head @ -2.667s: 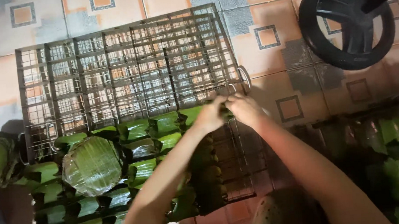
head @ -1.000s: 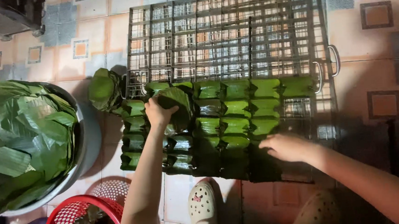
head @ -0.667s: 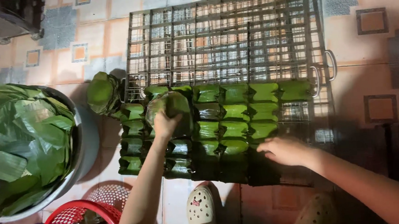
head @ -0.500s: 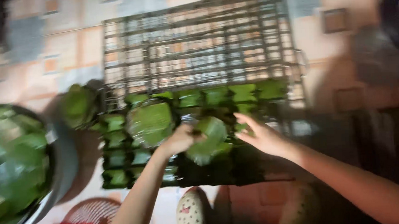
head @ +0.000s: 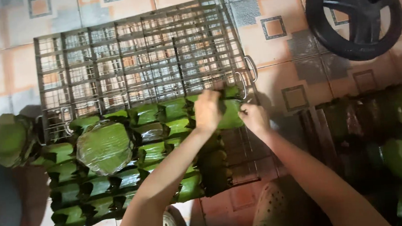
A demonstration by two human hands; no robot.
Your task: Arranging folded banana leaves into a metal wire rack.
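Head cam looking straight down at a tiled floor, and both hands have shifted over to the right end of the metal grid tray (head: 137,51) compared with half a second back, when they were meeting over a round leaf nearer the middle. Now the left hand (head: 208,110) lies on top of a green banana-leaf piece (head: 231,115) at the tray's right edge, fingers curled down over it, and the right hand (head: 254,118) pinches the same leaf from its right side, so both grips are closed on that one leaf, touching it. It sits in the top row of leaf-lined cells (head: 164,113), just beside the tray's wire handle (head: 252,69). The round leaf disc (head: 104,147) lies flat on the lined cells to the left, well apart from both hands, nobody touching it. About a second ago the left hand was way over on the left side of the rows and the right one rested on the lower right, so they've come together since. The view has also swung right: the big bowl of leaves is nearly out of frame, and a black steering-wheel-like ring (head: 354,17) shows at top right. A light perforated clog (head: 274,208) sits below the tray.
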